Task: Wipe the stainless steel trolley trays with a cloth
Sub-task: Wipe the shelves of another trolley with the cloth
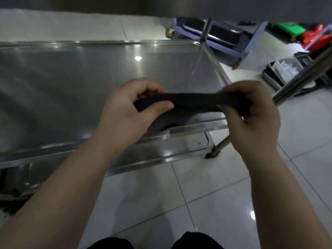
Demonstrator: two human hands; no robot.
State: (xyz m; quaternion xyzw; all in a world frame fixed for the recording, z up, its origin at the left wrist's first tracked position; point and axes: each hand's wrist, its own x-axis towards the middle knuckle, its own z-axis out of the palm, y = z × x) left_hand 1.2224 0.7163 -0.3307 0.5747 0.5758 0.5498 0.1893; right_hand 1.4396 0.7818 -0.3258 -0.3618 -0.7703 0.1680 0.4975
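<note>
The picture is dim and a little blurred, so the fabric of the cloth is hard to make out; it looks dark and is pulled into a flat band. The left hand pinches one end between thumb and curled fingers, and the right hand is closed around the other end. The cloth is in the air above the near right part of the upper tray, not touching it. Its middle part hangs down a little and hides a piece of the tray rim behind it.

The left side of the upper tray is cut off by the frame. Below it the lower tray shows only a narrow strip, with a small brownish stain near its right corner. The upper tray surface is bare and wide to the left of the hands.

A trolley leg stands at the right on the tiled floor. Farther right are a slanted steel post, stacked trays, a blue frame and green and red crates, all well apart from the hands.
</note>
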